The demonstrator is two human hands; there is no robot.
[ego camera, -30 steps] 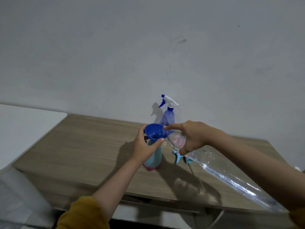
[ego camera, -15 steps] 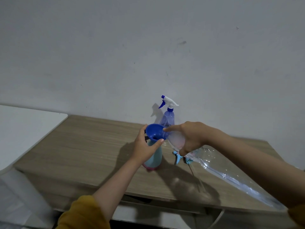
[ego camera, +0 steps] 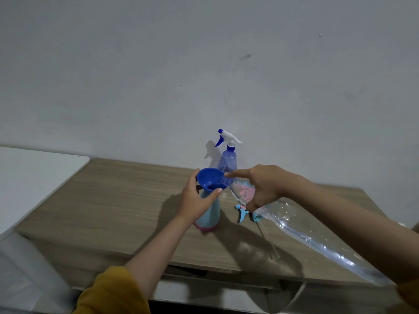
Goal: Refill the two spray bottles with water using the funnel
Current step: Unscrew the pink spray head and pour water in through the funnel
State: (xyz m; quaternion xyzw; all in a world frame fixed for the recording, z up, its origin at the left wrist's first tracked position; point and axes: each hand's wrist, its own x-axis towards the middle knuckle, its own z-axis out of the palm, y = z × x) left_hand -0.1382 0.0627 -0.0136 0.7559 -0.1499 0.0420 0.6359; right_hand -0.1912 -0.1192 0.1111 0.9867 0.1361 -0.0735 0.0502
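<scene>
Left hand point(ego camera: 196, 201) is gripping the blue funnel point(ego camera: 210, 181) seated in the light-blue bottle point(ego camera: 208, 211) on the table point(ego camera: 113, 200), right hand point(ego camera: 263, 186) is clasping the tilted water bottle point(ego camera: 283, 214), pouring likely underway, next needing steadier tilt.

Blue funnel point(ego camera: 209, 179) seated in the neck of a light-blue spray bottle point(ego camera: 209, 213) with a pink base, upright on the wooden table point(ego camera: 118, 200). Left hand point(ego camera: 196, 198) curled around the funnel's rim. Right hand point(ego camera: 264, 185) gripping a large clear water bottle point(ego camera: 301, 234), tilted, its mouth at the funnel's edge, forefinger stretched along it. Detached light-blue sprayer head point(ego camera: 243, 213) lying beneath the right hand. Second spray bottle point(ego camera: 227, 156), purple-tinted with white-and-blue trigger, upright behind near the wall point(ego camera: 204, 64).
</scene>
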